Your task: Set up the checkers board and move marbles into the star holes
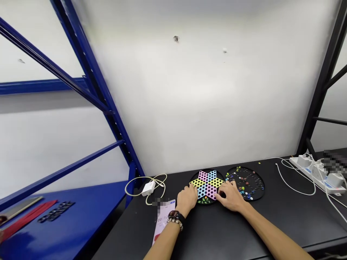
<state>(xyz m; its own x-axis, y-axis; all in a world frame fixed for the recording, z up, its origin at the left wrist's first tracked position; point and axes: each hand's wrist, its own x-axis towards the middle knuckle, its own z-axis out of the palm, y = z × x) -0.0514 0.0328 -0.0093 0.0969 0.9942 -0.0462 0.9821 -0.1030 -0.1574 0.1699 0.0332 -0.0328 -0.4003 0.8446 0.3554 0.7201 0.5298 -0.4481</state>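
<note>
A round black Chinese-checkers board (207,182) with a pastel star of pink, yellow and blue holes lies on the black table (271,220). My left hand (187,199) rests at its left edge, fingers curled against the rim. My right hand (230,195) lies at its right edge, fingers bent over the rim. Beside the board on the right sits a round black tray (256,177) with several coloured marbles in it. A few marbles (204,200) lie at the board's near edge between my hands.
A white charger with a coiled cable (148,187) lies left of the board. A phone (162,218) lies under my left wrist. A white power strip with plugs (320,169) sits far right. Blue shelving (67,216) stands left, a black frame right, a white wall behind.
</note>
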